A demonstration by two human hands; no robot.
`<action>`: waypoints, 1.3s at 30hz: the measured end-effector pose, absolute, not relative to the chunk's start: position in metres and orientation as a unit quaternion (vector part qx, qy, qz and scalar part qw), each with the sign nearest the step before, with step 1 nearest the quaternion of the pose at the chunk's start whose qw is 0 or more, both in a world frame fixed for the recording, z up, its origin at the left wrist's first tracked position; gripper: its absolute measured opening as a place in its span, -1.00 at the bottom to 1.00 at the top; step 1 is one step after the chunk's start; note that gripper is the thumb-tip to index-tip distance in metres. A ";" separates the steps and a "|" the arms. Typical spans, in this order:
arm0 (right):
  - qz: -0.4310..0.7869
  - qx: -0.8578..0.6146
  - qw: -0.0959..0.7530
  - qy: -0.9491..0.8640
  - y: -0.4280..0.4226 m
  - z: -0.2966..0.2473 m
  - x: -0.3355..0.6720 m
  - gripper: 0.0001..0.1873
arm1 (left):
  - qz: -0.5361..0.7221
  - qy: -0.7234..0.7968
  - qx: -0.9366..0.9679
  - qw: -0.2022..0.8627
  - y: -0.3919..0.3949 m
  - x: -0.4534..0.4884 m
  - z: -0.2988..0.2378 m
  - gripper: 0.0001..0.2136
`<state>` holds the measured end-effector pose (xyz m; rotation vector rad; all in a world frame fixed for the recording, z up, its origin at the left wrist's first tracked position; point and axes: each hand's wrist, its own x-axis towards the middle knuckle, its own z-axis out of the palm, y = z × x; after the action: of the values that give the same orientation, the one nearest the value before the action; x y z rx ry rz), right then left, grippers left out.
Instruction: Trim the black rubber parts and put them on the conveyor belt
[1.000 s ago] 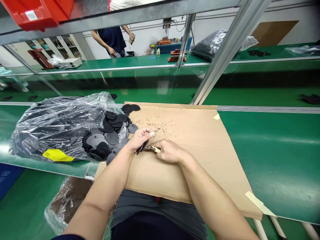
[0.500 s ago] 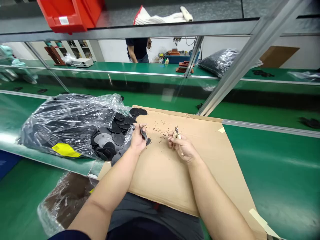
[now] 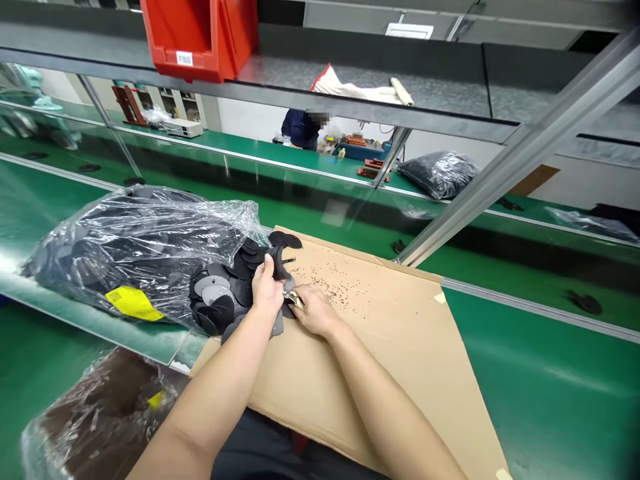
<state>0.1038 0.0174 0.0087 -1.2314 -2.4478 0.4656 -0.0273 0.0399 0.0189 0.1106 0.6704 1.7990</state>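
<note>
My left hand (image 3: 267, 291) is closed on a black round disc (image 3: 278, 264), held upright at the edge of the spilled pile. My right hand (image 3: 313, 309) is closed on small yellow-handled pliers (image 3: 293, 297) whose tip meets the disc's lower edge. Both hands rest on a cardboard sheet (image 3: 380, 347) dotted with tiny black trimmings (image 3: 333, 280). A clear plastic bag (image 3: 135, 247) to the left spills several black discs (image 3: 220, 293) onto the cardboard.
A green conveyor belt (image 3: 550, 387) runs across. A red bin (image 3: 200, 37) and a white cloth (image 3: 360, 90) sit on the shelf above. An angled metal post (image 3: 500, 173) rises at right. Another bag (image 3: 95, 420) lies at lower left. A person stands far behind.
My hands were apart half a second ago; they have come together and shifted left toward the pile, pliers against the disc. The camera has tilted upward and leftward.
</note>
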 end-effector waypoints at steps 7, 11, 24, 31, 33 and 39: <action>0.140 -0.461 0.154 -0.863 0.012 0.016 0.114 -0.76 | 0.767 0.313 0.068 0.555 0.040 -0.023 0.017 -0.61; 0.166 -0.514 0.264 -0.799 0.010 0.017 0.133 -0.84 | 0.715 0.357 0.095 0.594 0.039 -0.021 0.013 -0.65; 0.214 -0.437 0.621 -0.614 -0.011 0.009 0.148 -0.90 | 0.435 0.315 0.277 0.797 0.001 0.018 0.005 -0.61; 0.247 -0.425 0.612 -0.619 -0.013 0.007 0.148 -0.82 | 0.544 0.330 0.238 0.734 0.011 0.014 0.006 -0.54; 0.308 -0.444 0.609 -0.581 -0.011 0.007 0.150 -0.79 | 0.590 0.337 0.264 0.685 0.013 0.014 0.005 -0.52; 0.359 -0.548 0.544 -0.524 -0.001 0.004 0.153 -0.73 | 0.634 0.366 0.341 0.590 0.014 0.015 -0.001 -0.54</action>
<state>0.1533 -0.0012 0.0038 -1.3012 -1.2421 0.8512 0.0153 0.0143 -0.0006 0.7926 0.8509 1.4767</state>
